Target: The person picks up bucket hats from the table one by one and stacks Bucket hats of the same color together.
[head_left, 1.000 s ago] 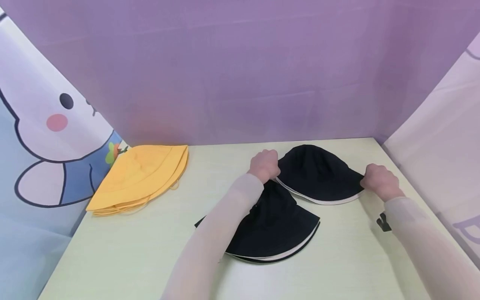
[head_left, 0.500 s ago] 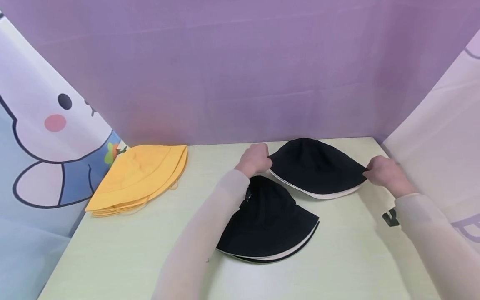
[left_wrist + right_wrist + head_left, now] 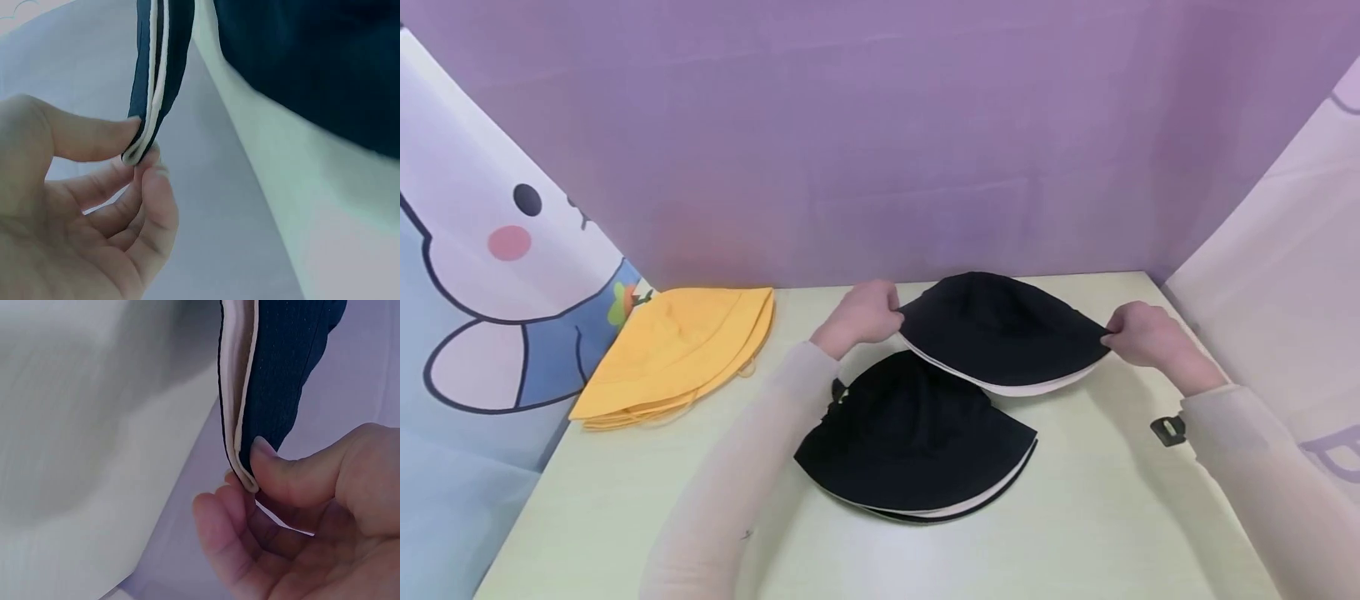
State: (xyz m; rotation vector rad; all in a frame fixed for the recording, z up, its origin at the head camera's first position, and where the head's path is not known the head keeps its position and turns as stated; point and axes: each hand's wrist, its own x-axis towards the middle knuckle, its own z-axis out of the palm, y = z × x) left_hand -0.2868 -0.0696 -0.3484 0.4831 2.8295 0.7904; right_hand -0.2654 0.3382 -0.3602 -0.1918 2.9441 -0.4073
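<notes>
A dark bucket hat [image 3: 1000, 333], folded flat with a pale lining along its brim, hangs between both hands. My left hand [image 3: 863, 315] pinches its left brim corner; in the left wrist view the thumb presses the folded edge [image 3: 142, 134] against the fingers. The opposite corner is pinched by my right hand [image 3: 1153, 340], and the right wrist view shows the thumb on the brim fold [image 3: 247, 469]. Below and nearer lies a stack of folded dark hats [image 3: 917, 442] on the table, partly overlapped in view by the held hat.
Several folded yellow hats [image 3: 681, 350] lie stacked at the table's back left. The pale table [image 3: 1075, 517] meets a purple curtain [image 3: 880, 150] behind, with printed cloth at both sides. A dark buckle-like piece [image 3: 1168, 431] shows beside the right sleeve.
Both hands have lifted the dark hat off the table and carried it leftward, over the back of the dark stack. More of the stack shows as the left arm moved left.
</notes>
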